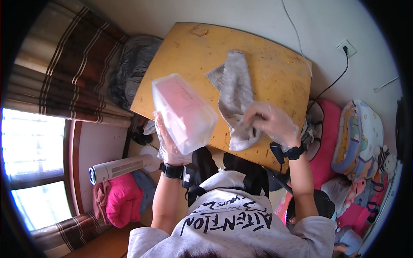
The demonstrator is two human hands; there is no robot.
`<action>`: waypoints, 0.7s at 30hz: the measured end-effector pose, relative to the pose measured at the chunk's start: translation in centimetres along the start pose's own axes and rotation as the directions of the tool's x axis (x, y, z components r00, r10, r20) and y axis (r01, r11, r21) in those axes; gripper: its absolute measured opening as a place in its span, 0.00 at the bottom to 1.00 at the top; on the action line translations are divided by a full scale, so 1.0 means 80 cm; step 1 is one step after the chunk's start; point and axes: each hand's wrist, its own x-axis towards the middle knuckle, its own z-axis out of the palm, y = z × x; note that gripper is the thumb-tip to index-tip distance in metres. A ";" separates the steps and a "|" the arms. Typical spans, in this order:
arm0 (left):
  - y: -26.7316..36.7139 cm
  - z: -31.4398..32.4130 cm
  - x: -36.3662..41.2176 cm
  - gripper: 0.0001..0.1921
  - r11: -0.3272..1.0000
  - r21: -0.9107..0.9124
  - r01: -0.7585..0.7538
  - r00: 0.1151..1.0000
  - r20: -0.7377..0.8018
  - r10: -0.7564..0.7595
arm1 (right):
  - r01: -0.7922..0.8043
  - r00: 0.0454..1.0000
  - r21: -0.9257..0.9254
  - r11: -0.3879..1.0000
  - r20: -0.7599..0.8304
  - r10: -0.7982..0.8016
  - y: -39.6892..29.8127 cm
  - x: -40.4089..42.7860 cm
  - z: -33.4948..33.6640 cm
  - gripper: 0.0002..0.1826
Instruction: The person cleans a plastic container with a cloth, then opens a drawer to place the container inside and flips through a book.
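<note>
In a clear plastic glove, my left hand (168,142) grips a translucent plastic box (184,113) from its left side, holding it tilted over the table's near left edge. Something pink and a white strip show through the box's wall. A crumpled grey cloth (237,84) lies across the wooden table (274,74). My right hand (272,124), gloved too and somewhat blurred, is over the near end of the cloth with its fingers curled; whether they pinch the cloth cannot be made out.
A white tower fan (119,169) stands to the left, beside a bright pink quilt (124,200). A black plastic bag (134,71) sits past the table's left edge. A cable runs from the wall socket (347,48) down behind the right side, where pink bedding (327,138) lies.
</note>
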 end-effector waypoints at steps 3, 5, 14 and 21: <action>0.007 -0.005 0.000 0.30 0.992 0.116 -0.047 0.993 0.111 0.034 | -0.238 0.889 0.249 0.939 -0.334 0.314 0.027 0.006 0.005 0.10; 0.000 0.006 0.001 0.24 0.992 -0.128 0.020 0.978 0.209 0.007 | 0.111 0.728 0.280 0.954 -0.676 0.113 0.033 0.019 0.010 0.11; -0.013 0.003 -0.025 0.26 0.751 -0.601 0.274 0.937 0.341 -0.069 | -0.325 0.758 -0.768 0.552 -0.561 -0.333 -0.008 0.012 0.043 0.23; 0.010 -0.009 -0.068 0.32 0.940 0.269 -0.208 0.960 0.239 0.144 | -0.298 0.630 -0.056 0.953 -0.762 0.152 -0.033 -0.072 0.132 0.19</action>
